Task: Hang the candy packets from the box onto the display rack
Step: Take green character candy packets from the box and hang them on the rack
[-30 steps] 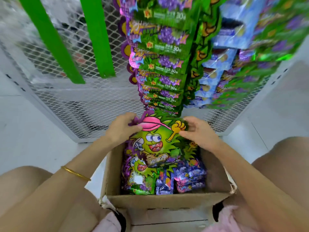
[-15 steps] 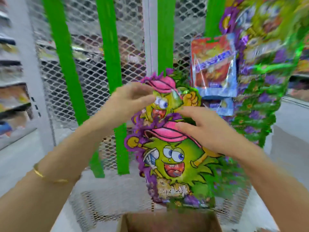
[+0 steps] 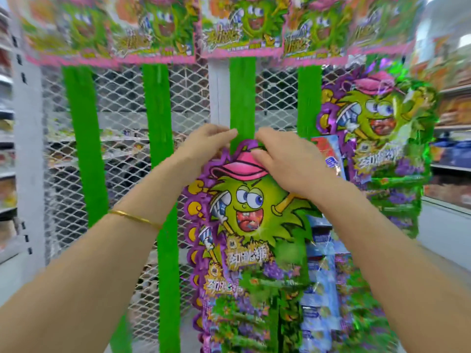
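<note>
A long strip of candy packets (image 3: 244,220), topped by a green cartoon face with a pink cap, hangs down in front of the white mesh display rack (image 3: 122,103). My left hand (image 3: 204,146) and my right hand (image 3: 283,154) both pinch its top edge against a green vertical strip (image 3: 242,98) of the rack. More candy packets (image 3: 377,138) of the same kind hang to the right. The box is out of view.
Several green strips (image 3: 84,138) run down the mesh. A pink-edged header row of candy cards (image 3: 244,29) spans the top. Blue packets (image 3: 318,289) hang behind the strip. Store shelves (image 3: 453,128) show at far right and left.
Both hands lifted the packet strip out of the box and up to the rack; the view tilted upward, so the box dropped out of sight and the header came in.
</note>
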`<state>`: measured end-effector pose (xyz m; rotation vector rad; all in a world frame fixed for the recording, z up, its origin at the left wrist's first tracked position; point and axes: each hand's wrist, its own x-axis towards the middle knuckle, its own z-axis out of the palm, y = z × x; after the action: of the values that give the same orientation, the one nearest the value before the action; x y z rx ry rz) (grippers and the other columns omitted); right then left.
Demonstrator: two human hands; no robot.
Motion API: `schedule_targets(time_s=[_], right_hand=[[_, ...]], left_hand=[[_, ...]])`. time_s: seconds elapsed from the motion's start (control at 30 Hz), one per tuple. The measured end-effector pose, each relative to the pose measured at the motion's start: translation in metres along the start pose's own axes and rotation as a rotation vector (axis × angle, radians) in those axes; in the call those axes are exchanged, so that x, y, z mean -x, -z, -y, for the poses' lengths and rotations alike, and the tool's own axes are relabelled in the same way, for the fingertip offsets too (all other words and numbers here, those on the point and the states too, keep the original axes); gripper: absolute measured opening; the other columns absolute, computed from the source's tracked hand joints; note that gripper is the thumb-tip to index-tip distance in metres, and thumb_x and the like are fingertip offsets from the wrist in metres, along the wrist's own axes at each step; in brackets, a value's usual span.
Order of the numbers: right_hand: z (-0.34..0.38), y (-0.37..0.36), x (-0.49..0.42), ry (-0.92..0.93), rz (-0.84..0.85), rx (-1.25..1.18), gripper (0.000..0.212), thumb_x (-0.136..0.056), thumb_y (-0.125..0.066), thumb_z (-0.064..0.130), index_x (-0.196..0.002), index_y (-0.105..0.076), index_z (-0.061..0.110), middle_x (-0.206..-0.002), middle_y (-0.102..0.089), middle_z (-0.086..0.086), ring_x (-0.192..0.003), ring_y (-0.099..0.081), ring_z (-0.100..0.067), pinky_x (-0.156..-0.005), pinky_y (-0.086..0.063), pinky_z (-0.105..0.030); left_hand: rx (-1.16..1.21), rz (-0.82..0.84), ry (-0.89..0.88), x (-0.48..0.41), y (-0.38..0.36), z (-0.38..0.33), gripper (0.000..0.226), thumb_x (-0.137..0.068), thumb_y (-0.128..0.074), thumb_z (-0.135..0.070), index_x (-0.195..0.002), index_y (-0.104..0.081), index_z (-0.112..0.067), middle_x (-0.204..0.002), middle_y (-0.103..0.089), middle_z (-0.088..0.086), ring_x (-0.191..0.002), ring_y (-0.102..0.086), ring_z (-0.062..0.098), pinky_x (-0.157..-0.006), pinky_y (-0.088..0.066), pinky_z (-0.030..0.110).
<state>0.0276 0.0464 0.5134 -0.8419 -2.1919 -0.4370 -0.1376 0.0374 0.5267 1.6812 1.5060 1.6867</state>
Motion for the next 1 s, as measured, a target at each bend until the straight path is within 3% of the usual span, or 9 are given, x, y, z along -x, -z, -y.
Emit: schedule_targets(time_s=[0.07, 0.13, 0.3, 0.43, 0.6, 0.77, 0.87, 0.93, 1.0], right_hand=[[0.004, -0.004, -0.007, -0.024, -0.057, 0.007, 0.024, -0.097, -0.04, 0.033, -0.108, -0.045, 0.012, -0.109, -0.06, -0.014, -0.102, -0.056, -0.034, -0.069, -0.035, -0.038], [0.007, -0.006, -0.013, -0.029, -0.096, 0.014, 0.021, -0.097, -0.04, 0.032, -0.102, -0.043, 0.012, -0.105, -0.061, -0.014, -0.097, -0.058, -0.036, -0.067, -0.033, -0.037], [0.008, -0.011, -0.022, -0.022, -0.077, 0.043, 0.017, -0.098, -0.039, 0.032, -0.094, -0.035, 0.016, -0.101, -0.061, -0.014, -0.091, -0.059, -0.035, -0.065, -0.035, -0.037], [0.003, -0.01, -0.026, -0.043, -0.006, 0.043, 0.023, -0.097, -0.042, 0.033, -0.104, -0.042, 0.011, -0.107, -0.061, -0.016, -0.097, -0.057, -0.035, -0.068, -0.035, -0.037], [0.001, -0.009, -0.026, -0.022, 0.074, 0.006, 0.016, -0.096, -0.043, 0.031, -0.092, -0.036, 0.018, -0.107, -0.061, -0.016, -0.096, -0.057, -0.033, -0.072, -0.041, -0.039], [-0.004, -0.012, -0.023, -0.029, 0.095, 0.005, 0.016, -0.095, -0.043, 0.031, -0.09, -0.034, 0.018, -0.105, -0.06, -0.014, -0.095, -0.056, -0.032, -0.071, -0.039, -0.038], [-0.006, -0.018, -0.017, -0.029, 0.127, -0.006, 0.016, -0.094, -0.044, 0.032, -0.092, -0.038, 0.018, -0.107, -0.06, -0.014, -0.097, -0.056, -0.032, -0.07, -0.039, -0.038], [-0.005, -0.019, -0.014, -0.022, 0.086, -0.027, 0.016, -0.094, -0.043, 0.032, -0.095, -0.041, 0.017, -0.104, -0.061, -0.012, -0.096, -0.056, -0.032, -0.068, -0.037, -0.037], [-0.002, -0.017, -0.014, -0.017, -0.015, -0.015, 0.017, -0.094, -0.042, 0.033, -0.097, -0.043, 0.017, -0.101, -0.062, -0.01, -0.095, -0.057, -0.032, -0.066, -0.035, -0.036]], left_hand=[[0.043, 0.008, 0.076, 0.001, 0.002, -0.006, 0.015, -0.09, -0.057, -0.026, -0.078, -0.058, -0.017, -0.057, -0.059, -0.004, -0.039, -0.053, 0.002, -0.039, -0.038, 0.01], [0.138, 0.058, 0.176, 0.003, 0.003, -0.01, 0.019, -0.089, -0.057, -0.028, -0.076, -0.061, -0.014, -0.052, -0.064, -0.001, -0.042, -0.059, 0.011, -0.042, -0.045, 0.014], [0.157, -0.011, 0.25, 0.0, 0.002, -0.009, 0.023, -0.083, -0.064, -0.033, -0.084, -0.065, -0.01, -0.066, -0.067, 0.011, -0.048, -0.062, 0.021, -0.051, -0.051, 0.025], [0.102, -0.071, 0.253, 0.001, -0.002, -0.01, 0.035, -0.069, -0.072, -0.04, -0.086, -0.067, -0.01, -0.09, -0.07, 0.018, -0.072, -0.067, 0.03, -0.075, -0.057, 0.045], [0.06, -0.075, 0.228, 0.003, -0.003, -0.011, 0.034, -0.081, -0.067, -0.036, -0.094, -0.063, -0.005, -0.083, -0.072, 0.014, -0.059, -0.065, 0.023, -0.068, -0.055, 0.033], [0.035, -0.088, 0.19, 0.003, -0.002, -0.009, 0.035, -0.081, -0.066, -0.038, -0.09, -0.062, -0.005, -0.078, -0.066, 0.008, -0.065, -0.061, 0.023, -0.074, -0.054, 0.034], [0.015, -0.103, 0.152, 0.004, -0.002, -0.007, 0.028, -0.085, -0.062, -0.038, -0.088, -0.061, -0.01, -0.066, -0.055, 0.0, -0.057, -0.049, 0.012, -0.058, -0.044, 0.022], [-0.004, -0.108, 0.133, 0.006, -0.003, -0.006, 0.028, -0.087, -0.059, -0.039, -0.095, -0.061, -0.012, -0.071, -0.056, -0.001, -0.06, -0.049, 0.011, -0.065, -0.041, 0.022], [-0.059, -0.114, 0.103, 0.009, -0.004, -0.008, 0.031, -0.087, -0.058, -0.041, -0.101, -0.062, -0.013, -0.084, -0.059, 0.001, -0.076, -0.053, 0.014, -0.077, -0.037, 0.026]])
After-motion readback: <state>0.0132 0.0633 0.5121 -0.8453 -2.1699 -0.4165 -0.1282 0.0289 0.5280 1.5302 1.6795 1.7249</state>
